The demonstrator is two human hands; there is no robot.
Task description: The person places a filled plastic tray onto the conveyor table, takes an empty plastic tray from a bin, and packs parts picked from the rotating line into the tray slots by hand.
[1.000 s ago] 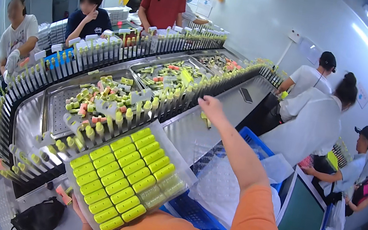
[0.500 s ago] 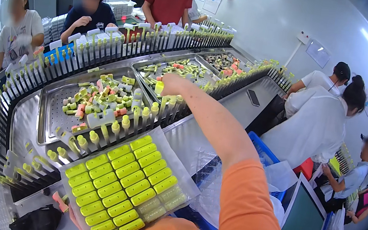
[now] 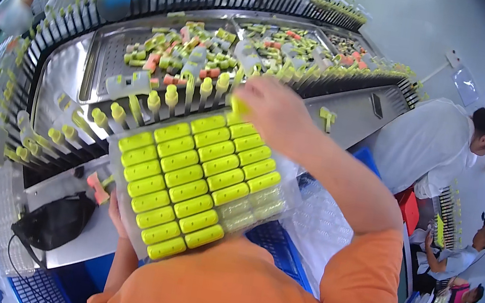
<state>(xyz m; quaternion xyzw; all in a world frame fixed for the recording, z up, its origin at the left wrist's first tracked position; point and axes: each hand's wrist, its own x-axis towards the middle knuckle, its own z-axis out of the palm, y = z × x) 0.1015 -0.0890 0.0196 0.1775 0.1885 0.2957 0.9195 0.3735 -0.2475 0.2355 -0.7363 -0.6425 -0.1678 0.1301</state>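
My left hand point(image 3: 118, 213) holds a clear plastic tray point(image 3: 253, 211) by its left edge, its fingers partly hidden beneath. Rows of glossy yellow-green oblong pieces point(image 3: 189, 182) fill most of the tray, while several pockets at the near right hold none. Above the tray's far edge, my right hand point(image 3: 274, 117) is slightly blurred, with fingers closed round a yellow-green piece point(image 3: 239, 107) like those in the tray. Just beyond it stands a row of upright holders bearing yellow-green-tipped parts point(image 3: 172, 96).
Black holders ring metal pans point(image 3: 98, 61) full of loose green, pink and grey parts. A phone point(image 3: 376, 106) and a small green part point(image 3: 327, 119) lie at right. A black pouch point(image 3: 56, 221) and pink part point(image 3: 98, 188) are at left. Co-workers stand around, one in white point(image 3: 420, 140).
My right hand has come back from the row of holders toward the tray, still with the yellow-green piece. The view has tilted down, and a small green part now shows near the phone.
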